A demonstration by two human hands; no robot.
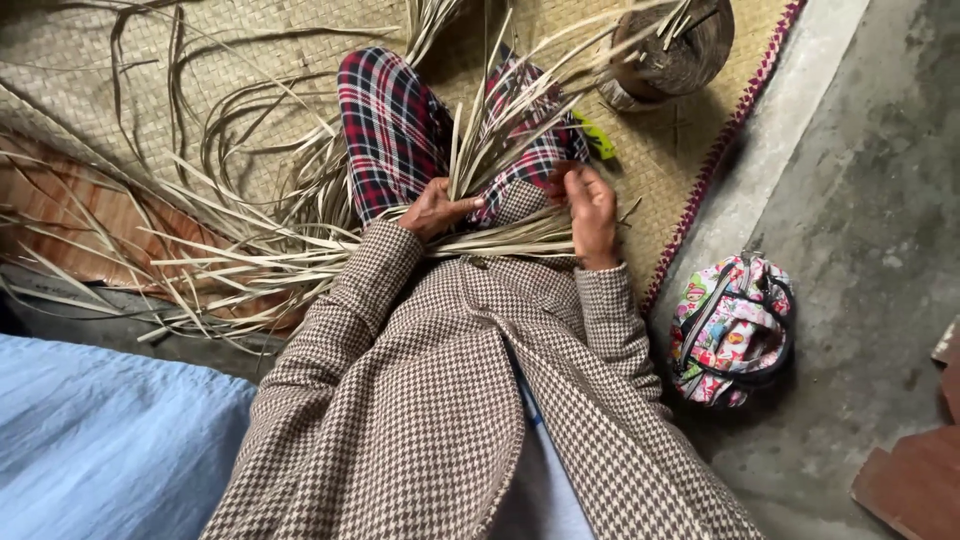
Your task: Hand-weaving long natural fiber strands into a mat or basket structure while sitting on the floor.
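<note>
On the woven mat, dry leaf strips between both hands' fingers (lap-level).

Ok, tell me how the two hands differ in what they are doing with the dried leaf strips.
The left hand is closed round a bunch of dried leaf strips where they fan upward; the right hand is curled looser, pinching at the bundle's end. The left hand lies lower and flatter on the lap, while the right hand stands more upright. Both wear houndstooth sleeves and touch the same bundle.
</note>
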